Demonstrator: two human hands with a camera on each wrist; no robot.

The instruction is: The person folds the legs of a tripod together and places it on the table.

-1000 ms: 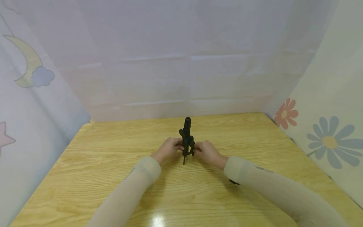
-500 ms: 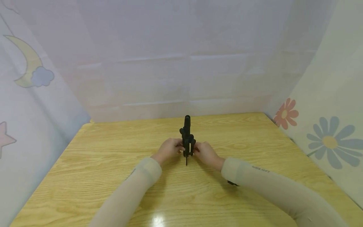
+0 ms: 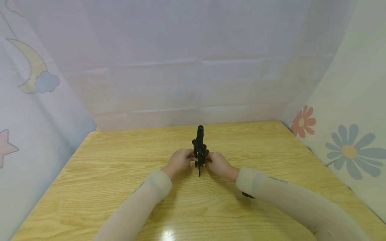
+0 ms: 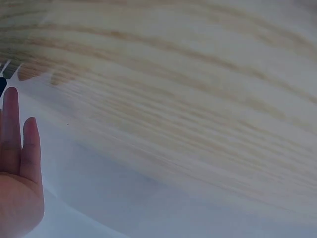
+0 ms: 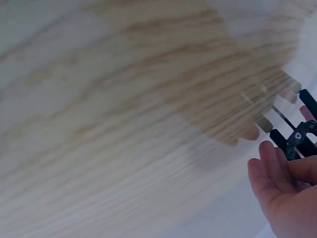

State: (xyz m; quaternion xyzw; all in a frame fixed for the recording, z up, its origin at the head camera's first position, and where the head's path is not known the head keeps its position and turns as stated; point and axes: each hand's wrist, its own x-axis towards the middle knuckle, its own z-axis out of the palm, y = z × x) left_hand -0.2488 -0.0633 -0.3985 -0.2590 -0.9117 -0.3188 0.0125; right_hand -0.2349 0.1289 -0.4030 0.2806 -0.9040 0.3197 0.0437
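Note:
A black jointed object like a small tripod (image 3: 200, 142) stands at the middle of the wooden table, a thick stem on top and slim legs below. On its left side my left hand (image 3: 179, 161) pinches it between thumb and fingers. My right hand (image 3: 219, 164) holds a leg on the other side. The right wrist view shows black legs and a screwed hinge piece (image 5: 298, 138) by the right thumb and fingertips. Only a tip of black shows in the left wrist view, beside the left hand's outer fingers (image 4: 30, 151); its thumb is out of frame.
The wooden table (image 3: 120, 144) runs back to a pale cloth wall (image 3: 169, 83). Printed cloth hangs at left and right, with a moon and flowers. A small black piece (image 3: 248, 194) shows under the right sleeve cuff.
The splayed leg on the right has swung in closer to the others, and the black object has turned slightly. Both hands stay at its sides, nearly unmoved.

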